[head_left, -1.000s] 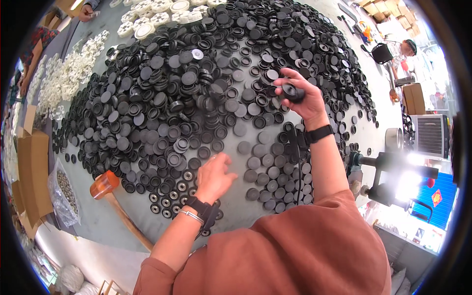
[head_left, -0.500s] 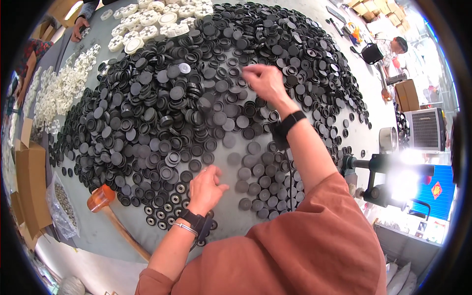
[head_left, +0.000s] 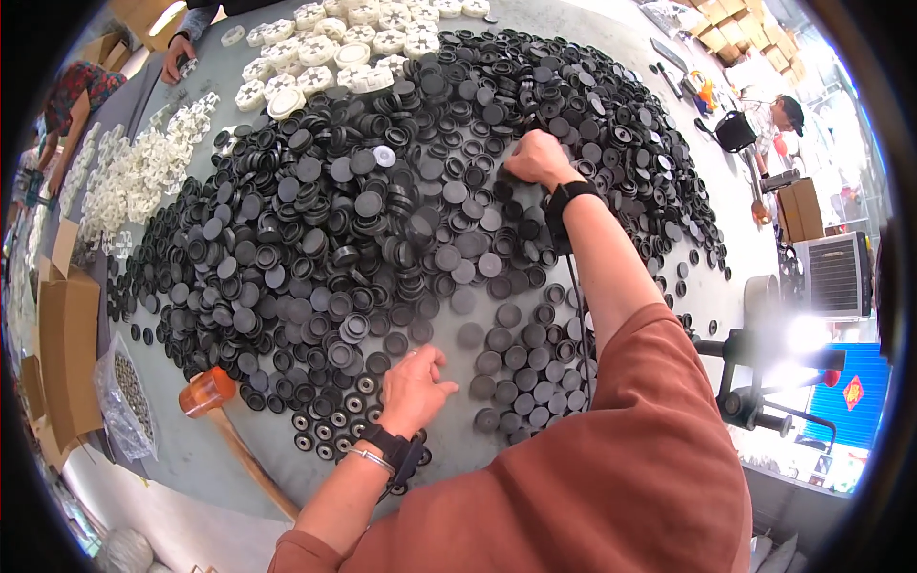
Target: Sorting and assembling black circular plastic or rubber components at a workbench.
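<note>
A wide heap of round black plastic caps [head_left: 277,277] covers much of the grey table [head_left: 220,477]. My right hand [head_left: 540,158] reaches into the far part of the heap. Its fingers are curled downward and closed, and whatever they hold is hidden. Nearer to me, my left hand [head_left: 417,387] hovers over the tabletop with thumb and fingers apart, nothing in it. Beside its wrist lie several black rings with metal centres [head_left: 325,432]. A patch of mostly face-up black caps [head_left: 525,372] lies between my left hand and my right forearm.
An orange-headed mallet [head_left: 207,392] lies at the left, near a clear bag of small metal parts [head_left: 129,392] and a cardboard box [head_left: 72,334]. White round parts [head_left: 353,55] are stacked at the back. Another person's hand [head_left: 178,59] is at far left. A machine [head_left: 740,372] stands right.
My right hand has shifted right within the heap, and its fingers are now lower among the caps. My left hand stays over nearly the same spot. The whole view has moved slightly.
</note>
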`<state>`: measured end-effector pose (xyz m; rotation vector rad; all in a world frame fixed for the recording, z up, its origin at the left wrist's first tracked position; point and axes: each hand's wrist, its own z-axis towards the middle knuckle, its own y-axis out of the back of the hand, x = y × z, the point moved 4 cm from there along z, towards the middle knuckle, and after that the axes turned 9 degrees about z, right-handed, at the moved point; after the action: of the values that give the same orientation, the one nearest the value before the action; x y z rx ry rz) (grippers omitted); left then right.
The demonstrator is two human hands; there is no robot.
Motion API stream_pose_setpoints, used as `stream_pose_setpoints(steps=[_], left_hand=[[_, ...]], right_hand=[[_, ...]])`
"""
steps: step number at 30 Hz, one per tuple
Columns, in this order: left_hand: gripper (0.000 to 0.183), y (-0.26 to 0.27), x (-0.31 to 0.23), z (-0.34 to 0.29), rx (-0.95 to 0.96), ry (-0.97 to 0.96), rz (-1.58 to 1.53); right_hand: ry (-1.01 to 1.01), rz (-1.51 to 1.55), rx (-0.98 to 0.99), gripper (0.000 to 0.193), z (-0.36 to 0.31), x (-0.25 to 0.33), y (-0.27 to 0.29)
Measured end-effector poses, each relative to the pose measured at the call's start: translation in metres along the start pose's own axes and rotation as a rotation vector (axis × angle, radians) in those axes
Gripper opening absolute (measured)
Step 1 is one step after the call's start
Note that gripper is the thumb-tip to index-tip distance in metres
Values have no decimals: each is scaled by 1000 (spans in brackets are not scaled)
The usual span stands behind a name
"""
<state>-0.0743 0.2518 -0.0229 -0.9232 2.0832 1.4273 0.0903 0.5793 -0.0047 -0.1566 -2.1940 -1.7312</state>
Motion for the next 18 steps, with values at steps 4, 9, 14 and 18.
stream_pose_setpoints(steps=[4,9,14,18], left_hand=[[37,1,-2,1,-32,-23,-12],[35,2,-2,3,-22,-24,-4],[36,4,-4,2,-34,-15,12],[35,0,-3,3,-4,-28,36]], right_hand=[[-170,1073,39,25,-24,-33,5],[-121,2123,196,26,-62,-23,20],[-215,1459,-116,25,-25,-24,21],[7,358,-471,44,26,-7,24]])
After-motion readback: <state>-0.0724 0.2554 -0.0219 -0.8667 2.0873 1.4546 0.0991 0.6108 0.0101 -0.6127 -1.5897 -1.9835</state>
